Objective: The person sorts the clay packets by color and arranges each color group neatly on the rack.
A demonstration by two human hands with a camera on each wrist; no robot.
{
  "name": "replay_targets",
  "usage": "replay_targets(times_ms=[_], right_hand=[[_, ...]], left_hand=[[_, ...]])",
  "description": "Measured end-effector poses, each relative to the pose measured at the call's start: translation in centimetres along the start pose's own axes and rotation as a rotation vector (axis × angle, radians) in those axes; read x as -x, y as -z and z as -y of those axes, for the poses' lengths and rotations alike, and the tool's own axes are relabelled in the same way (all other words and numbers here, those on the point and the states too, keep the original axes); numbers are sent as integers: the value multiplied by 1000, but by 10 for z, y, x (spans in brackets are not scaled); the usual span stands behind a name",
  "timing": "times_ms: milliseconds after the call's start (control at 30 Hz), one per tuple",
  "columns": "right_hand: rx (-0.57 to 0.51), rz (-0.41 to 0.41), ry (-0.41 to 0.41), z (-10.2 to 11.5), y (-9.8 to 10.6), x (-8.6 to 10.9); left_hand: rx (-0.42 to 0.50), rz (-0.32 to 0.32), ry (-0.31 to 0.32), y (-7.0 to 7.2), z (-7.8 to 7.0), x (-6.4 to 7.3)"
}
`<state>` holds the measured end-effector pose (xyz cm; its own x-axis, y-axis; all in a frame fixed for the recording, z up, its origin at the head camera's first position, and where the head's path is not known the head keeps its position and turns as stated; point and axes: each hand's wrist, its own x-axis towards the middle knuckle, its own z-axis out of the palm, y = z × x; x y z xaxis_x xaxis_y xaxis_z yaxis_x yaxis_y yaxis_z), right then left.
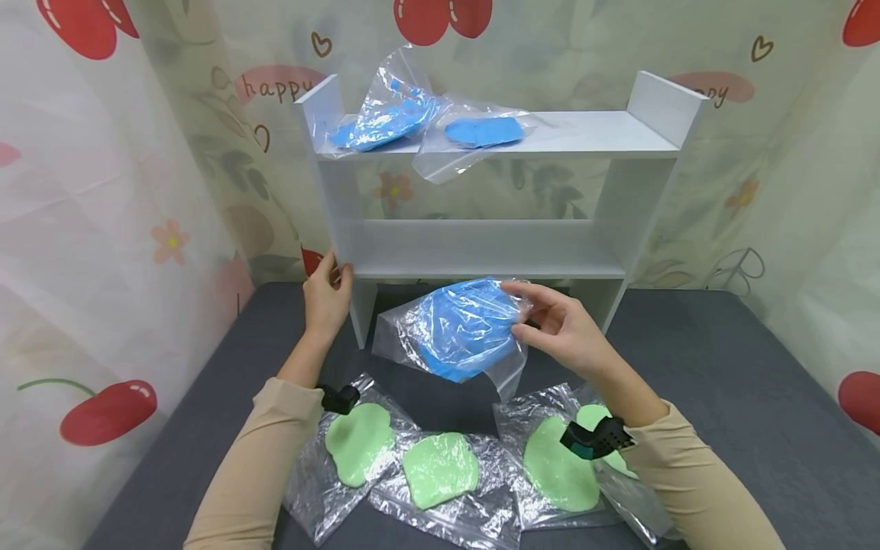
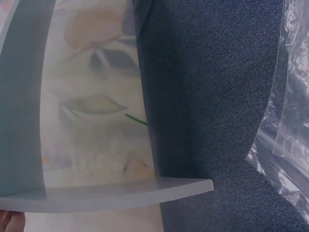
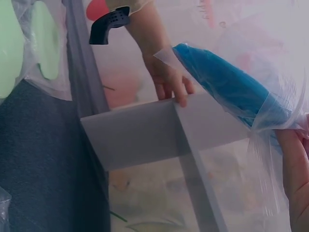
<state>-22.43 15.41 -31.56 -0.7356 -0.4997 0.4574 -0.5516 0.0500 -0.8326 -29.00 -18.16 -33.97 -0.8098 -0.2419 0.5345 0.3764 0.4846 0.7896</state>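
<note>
Backdrop: we see pale cloth with printed cherries, several cut off at the frame edges; of two "happy" prints, the right one is partly hidden by the shelf.
Dark table: we count one, its near edge out of sight.
White shelf: one unit, with two boards between two side panels; the right panel's foot is partly covered by the right hand.
Beige sleeves: two, both cut off below.
Bagged green pieces: we make out four on the table, near the person; the fourth, at far right, is largely hidden by the right wrist and sleeve.
Held blue bag: one clear bag with a blue piece, above the table in front of the shelf; glare blurs its folds.
Bagged blue pieces: two on the top board, toward its left; where their clear plastic overlaps, we cannot trace each edge.
Right hand: pinches the held blue bag by its right side between thumb and fingers.
Left hand: grips the shelf's left panel, fingers outside, some tips hidden.
Black wrist devices: two, one per wrist.
</note>
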Motion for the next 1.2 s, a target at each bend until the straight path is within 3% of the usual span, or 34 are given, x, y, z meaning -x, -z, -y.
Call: replay_targets(times_ms=[500, 767, 1000, 1200], right_hand=[[-36, -90, 161, 36, 17, 0], [-123, -115, 250, 60, 28, -5], [-125, -145, 283, 77, 39, -10], [-213, -160, 346, 86, 47, -17]], left_hand=[[3, -10, -12, -1, 0, 0], [3, -9, -12, 0, 0, 0], [1, -20, -11, -1, 1, -1], [4, -23, -12, -1, 1, -1]])
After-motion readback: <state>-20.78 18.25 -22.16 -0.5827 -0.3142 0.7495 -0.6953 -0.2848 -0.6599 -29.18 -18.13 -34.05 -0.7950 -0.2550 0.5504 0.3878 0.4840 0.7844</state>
